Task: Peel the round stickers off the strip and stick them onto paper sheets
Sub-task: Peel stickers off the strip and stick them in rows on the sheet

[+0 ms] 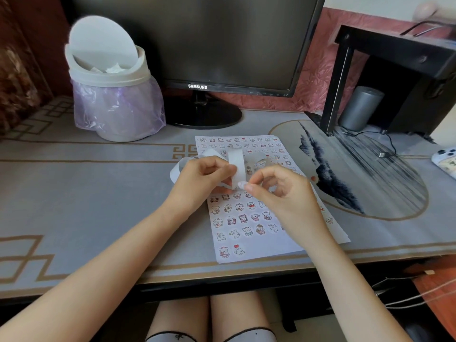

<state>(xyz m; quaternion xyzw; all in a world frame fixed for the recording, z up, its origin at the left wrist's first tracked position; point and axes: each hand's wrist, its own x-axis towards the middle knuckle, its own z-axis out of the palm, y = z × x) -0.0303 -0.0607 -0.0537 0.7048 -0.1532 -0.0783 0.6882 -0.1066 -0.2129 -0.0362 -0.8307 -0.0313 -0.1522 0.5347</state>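
A long white sticker strip (236,161) loops and curls above the middle of the desk. My left hand (202,178) grips the strip from the left, fingers curled round it. My right hand (283,193) pinches a small round sticker (242,185) at the strip's lower end between thumb and forefinger. Beneath both hands lies a white paper sheet (246,245) covered with rows of several round cartoon stickers. More sheets show under its right edge.
A white swing-lid bin (111,77) with a purple bag stands at the back left. A black Samsung monitor (197,45) is behind the sheets. A black stand (394,70), a grey cylinder (360,107), a cable and a phone (445,161) are at right.
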